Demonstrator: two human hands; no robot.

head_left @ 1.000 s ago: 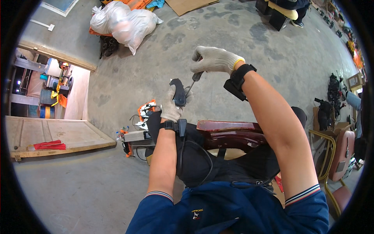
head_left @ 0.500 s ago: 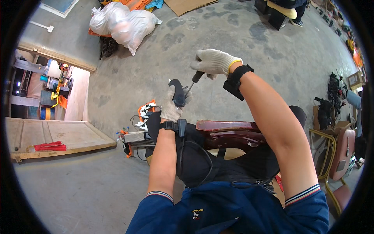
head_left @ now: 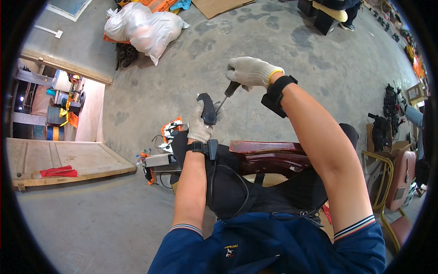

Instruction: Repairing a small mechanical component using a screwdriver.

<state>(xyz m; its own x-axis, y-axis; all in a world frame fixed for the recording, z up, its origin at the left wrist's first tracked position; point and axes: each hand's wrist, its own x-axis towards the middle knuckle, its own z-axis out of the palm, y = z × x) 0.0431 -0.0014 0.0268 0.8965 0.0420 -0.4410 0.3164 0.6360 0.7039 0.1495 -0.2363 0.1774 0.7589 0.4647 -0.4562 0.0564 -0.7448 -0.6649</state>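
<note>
My left hand [head_left: 199, 128], in a whitish knitted glove, is closed round a curved black plastic part [head_left: 208, 108]. My gloved right hand [head_left: 253, 72] is held higher and to the right, its fingers wrapped round the dark handle of a screwdriver [head_left: 232, 89]. The shaft slants down and left, and its tip reaches the right side of the black part. Whether the tip sits in a screw is too small to see. Black devices are strapped to both wrists. Below my hands, a dark red wooden chair back [head_left: 269, 157] stands between my legs.
Left of my knee lie an orange-and-white piece [head_left: 171, 130] and a metal-finned unit [head_left: 159, 162] with wires. White plastic bags [head_left: 146, 29] rest on the concrete floor ahead. A wooden door [head_left: 68, 160] stands at left, a pink-backed chair [head_left: 401, 178] at right. Another person's leg [head_left: 351, 16] shows far right.
My right hand has turned slightly at the wrist, with the screwdriver still in it. The left hand and the black part have barely moved.
</note>
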